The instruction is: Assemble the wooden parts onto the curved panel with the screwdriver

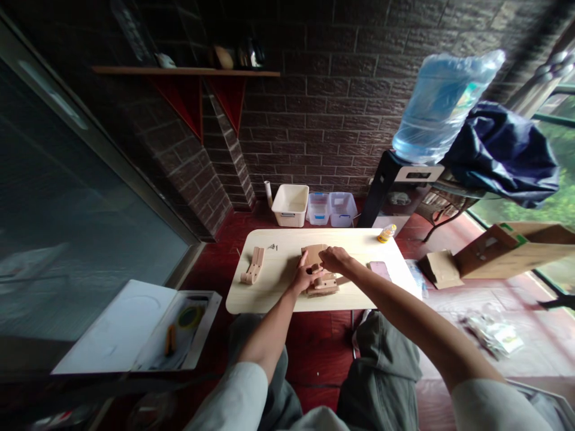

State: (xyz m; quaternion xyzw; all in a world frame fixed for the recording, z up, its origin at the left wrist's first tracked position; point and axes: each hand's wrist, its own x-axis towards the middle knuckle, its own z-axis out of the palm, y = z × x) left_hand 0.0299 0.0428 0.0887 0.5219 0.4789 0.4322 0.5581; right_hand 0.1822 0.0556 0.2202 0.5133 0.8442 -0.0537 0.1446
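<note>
A wooden assembly (324,284) of brown pieces lies near the middle of the pale table (274,297). My left hand (303,275) rests against its left side, thumb and fingers around a part of it. My right hand (335,258) is closed above its upper right; whatever it may grip is too small to make out. A curved wooden piece (255,265) lies apart on the left of the table. Several small dark screws (273,246) sit at the table's back left.
A phone (380,270) and a yellow-capped bottle (386,233) are on the table's right. Plastic bins (291,205) stand behind it, beside a water dispenser (386,191). An open white case (179,332) is at lower left, a cardboard box (494,251) at right.
</note>
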